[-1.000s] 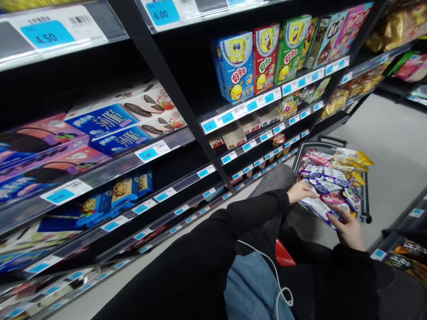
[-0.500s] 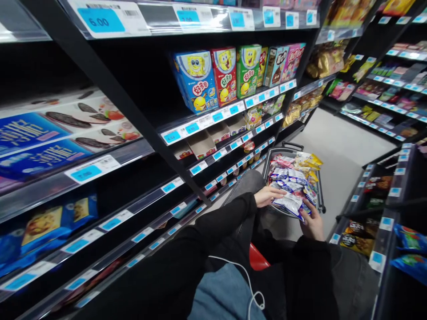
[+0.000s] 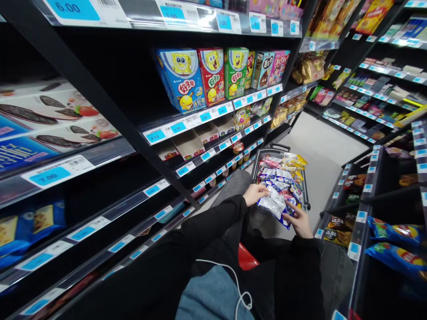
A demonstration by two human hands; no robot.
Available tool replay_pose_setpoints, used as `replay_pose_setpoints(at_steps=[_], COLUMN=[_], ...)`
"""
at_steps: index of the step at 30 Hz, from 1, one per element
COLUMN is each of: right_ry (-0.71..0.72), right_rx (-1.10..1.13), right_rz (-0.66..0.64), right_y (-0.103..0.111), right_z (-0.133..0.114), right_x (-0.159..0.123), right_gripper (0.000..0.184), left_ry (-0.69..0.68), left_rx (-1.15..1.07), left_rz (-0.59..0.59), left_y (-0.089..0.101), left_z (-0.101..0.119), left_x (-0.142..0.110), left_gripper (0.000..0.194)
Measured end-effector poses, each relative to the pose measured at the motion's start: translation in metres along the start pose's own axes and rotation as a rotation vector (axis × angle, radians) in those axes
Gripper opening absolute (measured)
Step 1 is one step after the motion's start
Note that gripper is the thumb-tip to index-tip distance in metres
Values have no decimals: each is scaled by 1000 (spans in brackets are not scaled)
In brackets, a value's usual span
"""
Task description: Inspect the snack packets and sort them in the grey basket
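A silver, white and blue snack bag (image 3: 274, 203) lies tilted between my two hands, over the near end of a basket cart. My left hand (image 3: 256, 194) pinches its upper left edge, thumb and fingers closed. At its right edge, my right hand (image 3: 300, 221) grips the blue border with bent fingers. Beneath and beyond the bag, the dark-framed basket cart (image 3: 255, 165) is heaped with more packets. Several yellow packets (image 3: 295, 161) rest at its far right side, and blue-and-white ones (image 3: 275, 174) lie nearer.
On my left, tall shelving holds cartoon snack boxes (image 3: 183, 80), long biscuit boxes (image 3: 63, 140) and blue bags (image 3: 50, 218). Close by on my right stands a lower rack (image 3: 368, 191) with blue snack bags (image 3: 396, 231). Pale floor (image 3: 322, 133) runs between them. My legs flank a red seat (image 3: 246, 258).
The whole view has swung slightly right, so shelves and cart sit further left. The silver bag is tilted more and shows more of its face; both hands are still on it.
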State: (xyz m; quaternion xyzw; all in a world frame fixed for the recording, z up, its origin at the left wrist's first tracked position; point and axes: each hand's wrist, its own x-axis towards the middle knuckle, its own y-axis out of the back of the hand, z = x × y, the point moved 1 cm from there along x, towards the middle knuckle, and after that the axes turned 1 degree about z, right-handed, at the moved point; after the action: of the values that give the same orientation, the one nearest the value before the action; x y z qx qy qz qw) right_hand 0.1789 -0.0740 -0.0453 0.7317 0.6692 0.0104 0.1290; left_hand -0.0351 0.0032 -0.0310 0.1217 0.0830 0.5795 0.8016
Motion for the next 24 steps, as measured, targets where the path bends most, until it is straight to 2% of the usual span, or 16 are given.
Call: replay_pose_setpoints(at_steps=[5,11,15,21,24], right_ry=[116,185,197,115,134], right_rx=[-112,-88,-156,-142,-134], right_rz=[176,253,226,80,121], right_y=[-10,-17,-15,-12,-15], right_z=[-5,-12,-13,-9,-7], right_x=[1,2,2,6,8], right_gripper=[51,43,44,49,45], left_ry=[42,109,132,147,135], left_rx=[18,-89,-140,-138,-146], left_rz=[92,117,119,111,131], left_y=[-3,-4,-3,-1,0], left_z=[-6,-14,-12,-14,-13], left_x=[3,8,7,8,9], left_gripper=[26,29,29,29,29])
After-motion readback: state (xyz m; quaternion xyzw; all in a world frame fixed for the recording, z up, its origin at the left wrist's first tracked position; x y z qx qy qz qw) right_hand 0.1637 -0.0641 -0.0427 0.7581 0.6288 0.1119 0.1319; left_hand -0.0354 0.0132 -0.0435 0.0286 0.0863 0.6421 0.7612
